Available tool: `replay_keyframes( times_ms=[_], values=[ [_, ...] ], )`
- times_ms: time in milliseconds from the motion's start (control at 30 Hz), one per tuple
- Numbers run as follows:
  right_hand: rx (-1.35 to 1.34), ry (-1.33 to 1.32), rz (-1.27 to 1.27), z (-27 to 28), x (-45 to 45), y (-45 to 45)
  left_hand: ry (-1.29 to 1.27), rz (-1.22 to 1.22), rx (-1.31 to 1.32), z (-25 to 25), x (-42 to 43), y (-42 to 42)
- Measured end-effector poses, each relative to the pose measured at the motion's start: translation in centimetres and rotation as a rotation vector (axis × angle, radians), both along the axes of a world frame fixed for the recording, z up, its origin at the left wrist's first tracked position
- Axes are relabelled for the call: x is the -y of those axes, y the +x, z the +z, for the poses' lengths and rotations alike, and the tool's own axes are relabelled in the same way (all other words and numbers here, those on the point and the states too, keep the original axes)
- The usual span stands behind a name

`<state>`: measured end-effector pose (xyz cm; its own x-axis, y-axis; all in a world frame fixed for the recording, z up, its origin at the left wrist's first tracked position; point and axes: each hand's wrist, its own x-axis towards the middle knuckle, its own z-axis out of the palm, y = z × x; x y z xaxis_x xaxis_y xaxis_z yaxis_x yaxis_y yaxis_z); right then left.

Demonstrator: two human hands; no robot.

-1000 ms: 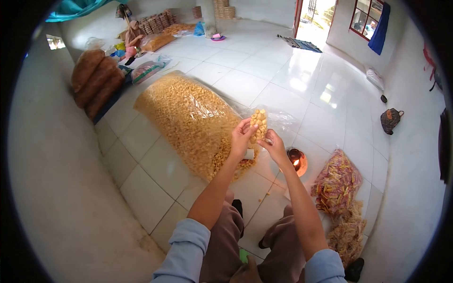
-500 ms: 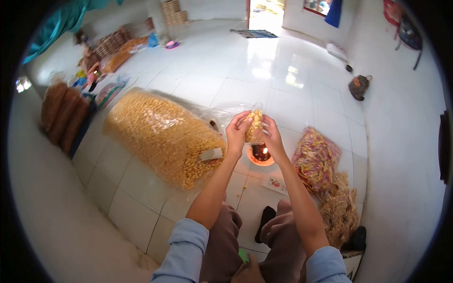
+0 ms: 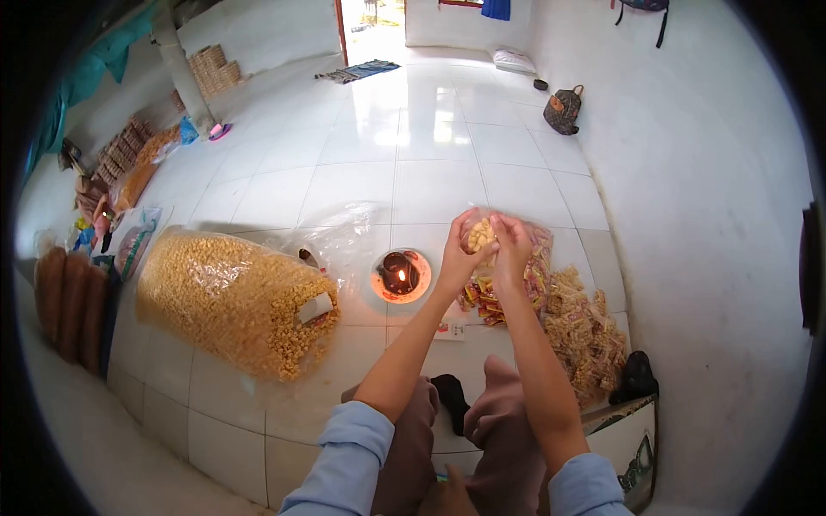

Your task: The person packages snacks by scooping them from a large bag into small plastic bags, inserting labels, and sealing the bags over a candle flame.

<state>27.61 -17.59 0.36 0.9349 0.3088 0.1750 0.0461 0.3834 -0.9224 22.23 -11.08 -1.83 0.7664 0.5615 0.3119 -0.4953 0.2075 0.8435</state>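
Between my left hand [image 3: 463,248] and my right hand [image 3: 509,245] is a small clear packet of yellow snacks [image 3: 480,234], with the fingers of both pressed on its sides. Behind and below them lies a bag of red and yellow sachets [image 3: 535,275]. A plate with a burning flame in a dark holder [image 3: 401,276] stands to the left of my hands. Farther left rests a large open clear sack of yellow snacks [image 3: 219,288], a white scoop [image 3: 315,309] in its mouth.
Filled small packets [image 3: 583,331] are heaped at the right, beside a dark object [image 3: 635,377]. A white box [image 3: 450,331] lies near my feet. Another person [image 3: 95,206] sits far left. A backpack [image 3: 563,110] leans against the right wall.
My view has swung right. Both hands, still holding the packet, have moved from near the large sack past the flame to over the sachet bag.
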Motion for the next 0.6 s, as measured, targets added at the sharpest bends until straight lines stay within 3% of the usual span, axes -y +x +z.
replay_keyframes(
  times_ms=[100, 200, 267, 367, 533, 600],
  values=[
    [-0.071, 0.105, 0.018, -1.8, 1.5, 1.7, 0.141, 0.007, -0.080, -1.8, 0.7, 1.4],
    [-0.031, 0.034, 0.087, -3.0, 3.0, 2.7, 0.324, -0.140, -0.161, -4.5, 0.2, 2.6],
    [0.168, -0.112, 0.084, -3.2, 3.6, 3.1, 0.386, -0.163, -0.263, -5.4, -0.4, 2.5],
    [0.192, -0.194, 0.230, -5.3, 4.5, 5.9, 0.422, -0.131, -0.371, -7.2, -1.4, 2.2],
    [0.038, -0.323, 0.193, -11.6, 5.0, 9.8, 0.552, -0.046, -0.547, -12.7, -3.0, 1.9],
    [0.166, -0.823, 0.217, -17.2, 5.4, 10.7, 0.609, -0.077, -0.616, -16.2, -3.4, 2.2]
  ],
)
